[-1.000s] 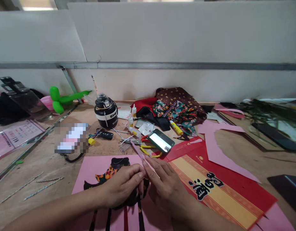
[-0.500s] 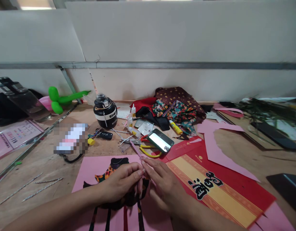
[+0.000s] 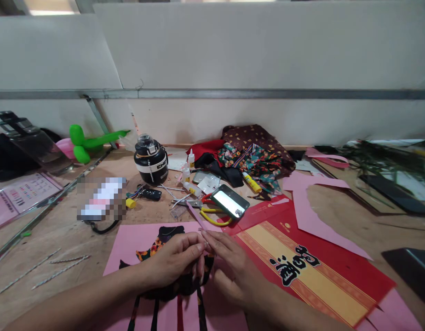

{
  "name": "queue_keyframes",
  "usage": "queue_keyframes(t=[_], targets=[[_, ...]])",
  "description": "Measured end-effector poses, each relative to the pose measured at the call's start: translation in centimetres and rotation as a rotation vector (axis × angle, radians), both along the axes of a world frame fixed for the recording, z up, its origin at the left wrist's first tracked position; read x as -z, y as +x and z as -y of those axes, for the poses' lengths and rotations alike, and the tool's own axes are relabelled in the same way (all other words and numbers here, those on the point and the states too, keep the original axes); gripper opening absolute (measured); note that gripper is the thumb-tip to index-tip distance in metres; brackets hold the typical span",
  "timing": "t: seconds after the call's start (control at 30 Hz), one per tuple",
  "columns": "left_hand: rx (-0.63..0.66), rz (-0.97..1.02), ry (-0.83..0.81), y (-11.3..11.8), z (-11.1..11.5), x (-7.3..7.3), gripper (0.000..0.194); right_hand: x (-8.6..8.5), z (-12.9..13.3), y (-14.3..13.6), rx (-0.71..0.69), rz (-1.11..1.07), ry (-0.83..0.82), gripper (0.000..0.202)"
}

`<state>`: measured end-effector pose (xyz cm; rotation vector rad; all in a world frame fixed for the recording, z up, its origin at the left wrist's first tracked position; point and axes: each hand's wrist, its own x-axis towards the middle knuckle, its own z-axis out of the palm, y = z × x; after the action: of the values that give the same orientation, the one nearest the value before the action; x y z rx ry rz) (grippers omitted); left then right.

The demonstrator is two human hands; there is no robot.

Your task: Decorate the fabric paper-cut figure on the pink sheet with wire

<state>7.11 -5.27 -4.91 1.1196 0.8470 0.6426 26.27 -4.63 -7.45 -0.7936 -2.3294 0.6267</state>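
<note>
Centrally, head view: one strip (image 3: 196, 216), pink, narrow, at the fingertips of both hands above the sheet's far edge. Long axis slanting; far end pointing away and leftward, toward the tool (image 3: 215, 223) with yellow handles; near end running back and rightward into the fingers, where it is lost to sight.

Right hand (image 3: 231, 264): fingers pressed together, stretched out, pointing away and leftward; tips closed on the strip.
Left hand (image 3: 183, 257): fingers curled, thumb laid along the forefinger, tips touching those of the right hand; whether they pinch the strip too, cannot tell.

Beneath the hands: one sheet (image 3: 124, 239), pink, bearing one cloth figure (image 3: 163, 244), black and floral, partly covered by the left hand. From its near side, dark and red bands (image 3: 180, 312) running toward the person.

Right of the hands: one bag (image 3: 350, 280), red with a yellow panel, slanting down to the right; cut paper (image 3: 309, 214), pink, overlapping its far edge.
Beyond: phone (image 3: 230, 202), screen lit; glue stick (image 3: 252, 182), yellow; cloths (image 3: 255, 142), heaped; black jug (image 3: 151, 161), upright.
Left: three twisted cords (image 3: 60, 272), lying on the table (image 3: 60, 234).
</note>
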Motion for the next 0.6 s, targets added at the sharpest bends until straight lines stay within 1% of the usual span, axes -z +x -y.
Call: queue_keyframes(t=[0.1, 0.27, 0.37, 0.53, 0.6], targets=[[0.007, -0.003, 0.0, 0.03, -0.06, 0.03, 0.039, -0.11, -0.02, -0.05, -0.001, -0.015, -0.014, 0.074], [0.026, -0.008, 0.039, -0.01, -0.05, 0.07, 0.037, -0.03, -0.04, 0.03, 0.006, -0.01, 0.02, 0.072], [0.035, -0.034, 0.075, -0.11, 0.02, -0.03, 0.035, 0.16, -0.14, 0.08, 0.021, 0.026, 0.096, 0.072], [0.044, -0.11, 0.205, -0.1, 0.1, -0.16, 0.033, 0.35, -0.44, 0.01, 0.022, 0.073, 0.287, 0.068], [0.048, -0.128, 0.227, -0.05, 0.15, -0.1, 0.032, 0.35, -0.39, -0.11, 0.017, 0.059, 0.316, 0.069]])
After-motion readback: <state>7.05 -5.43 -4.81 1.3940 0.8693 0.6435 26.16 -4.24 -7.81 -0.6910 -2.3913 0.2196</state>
